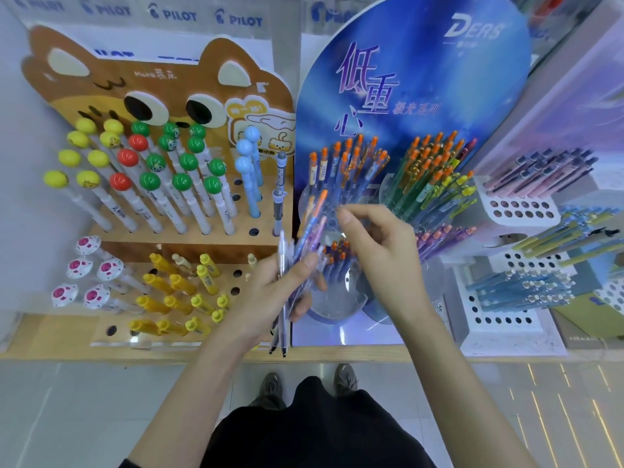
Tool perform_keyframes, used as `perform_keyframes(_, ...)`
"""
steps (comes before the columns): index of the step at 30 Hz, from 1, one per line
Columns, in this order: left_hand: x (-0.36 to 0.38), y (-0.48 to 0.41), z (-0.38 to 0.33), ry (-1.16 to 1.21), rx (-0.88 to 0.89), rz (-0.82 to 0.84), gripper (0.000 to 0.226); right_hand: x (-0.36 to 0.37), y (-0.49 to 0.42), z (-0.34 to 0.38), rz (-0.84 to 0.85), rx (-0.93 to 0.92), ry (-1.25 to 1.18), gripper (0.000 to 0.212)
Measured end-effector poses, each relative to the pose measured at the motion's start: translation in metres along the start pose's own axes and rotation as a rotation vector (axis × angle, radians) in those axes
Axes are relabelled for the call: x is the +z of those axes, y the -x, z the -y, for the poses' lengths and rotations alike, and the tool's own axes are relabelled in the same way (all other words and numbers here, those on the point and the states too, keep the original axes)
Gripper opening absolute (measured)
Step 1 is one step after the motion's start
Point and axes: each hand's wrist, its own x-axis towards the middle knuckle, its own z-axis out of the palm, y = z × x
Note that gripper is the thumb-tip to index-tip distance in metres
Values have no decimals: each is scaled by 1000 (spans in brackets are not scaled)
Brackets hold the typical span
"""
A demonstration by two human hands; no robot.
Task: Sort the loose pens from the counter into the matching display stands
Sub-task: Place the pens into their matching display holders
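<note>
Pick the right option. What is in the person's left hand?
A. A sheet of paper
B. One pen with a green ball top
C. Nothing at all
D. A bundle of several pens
D: the left hand has its thumb and fingers curled round a bundle of pens, whose tops fan out in front of the blue stand.

I see left hand [280,285] gripping fanned pen bundle [305,238]; right hand [381,244] fingertips [344,216] just beside its tops, contact unclear.
</note>
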Motion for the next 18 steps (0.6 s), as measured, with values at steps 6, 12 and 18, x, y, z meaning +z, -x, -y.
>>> perform_keyframes(6,1,1,-5,-39,-64,116,30,5,-18,8,98,79,-141,19)
perform_keyframes(12,-4,0,-5,-121,-76,82,46,-16,-33,23,-186,-52,-320,22)
perform_keyframes(18,-8,-3,-3,-146,-60,-83,49,-41,-24,23,-362,-169,-187,16)
